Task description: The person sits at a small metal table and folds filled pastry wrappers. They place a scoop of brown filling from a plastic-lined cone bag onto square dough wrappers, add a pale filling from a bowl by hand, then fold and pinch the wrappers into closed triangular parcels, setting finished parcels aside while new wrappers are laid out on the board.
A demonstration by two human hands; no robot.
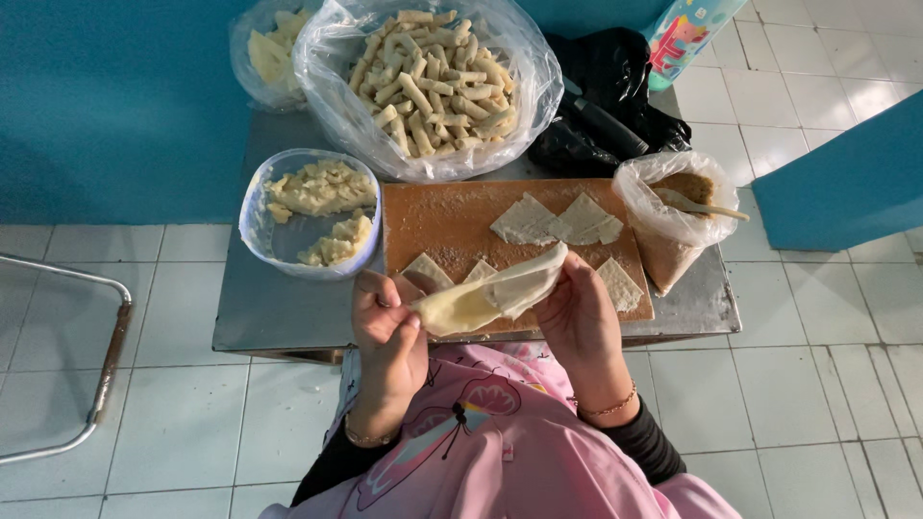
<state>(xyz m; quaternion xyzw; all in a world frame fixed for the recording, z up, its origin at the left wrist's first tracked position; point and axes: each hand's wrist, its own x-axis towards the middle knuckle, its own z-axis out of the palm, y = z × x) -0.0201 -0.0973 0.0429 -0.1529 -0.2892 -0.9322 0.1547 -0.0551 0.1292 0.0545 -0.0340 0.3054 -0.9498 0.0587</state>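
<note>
**Handling the thin pastry wrapper above the wooden board**

Our fingers are curled, not spread. The left hand [389, 332] closes around the lower, folded end of the pastry wrapper [492, 291], thumb on top and fingers beneath. The right hand [577, 317] pinches the upper edge between thumb and fingertips, lifting that end slightly higher. Both hands grip only the wrapper.

The wrapper hangs in the air just in front of the near edge of the wooden board [452, 226], touching nothing but our fingers. It sags between the two grips, so we judge it very light, limp and soft, with no stiffness of its own. A sheet this thin probably tears under a pull and may stick to itself where folded. We judge it best supported from beneath near the folded end and held at the edges with flat fingertips, not nails. Whether filling already lies inside, we cannot tell.

On the board lie further wrappers: flat triangular pieces [558, 221] toward its far side, others near its front edge. Left of the board stands a clear plastic bowl [258, 207] of pale yellowish filling. Right of the board, a small plastic bag [663, 245] holds a brown substance and a wooden spoon. Behind the board, a large clear bag [519, 96] holds finished rolls. The board rests on a metal table [260, 312].
</note>
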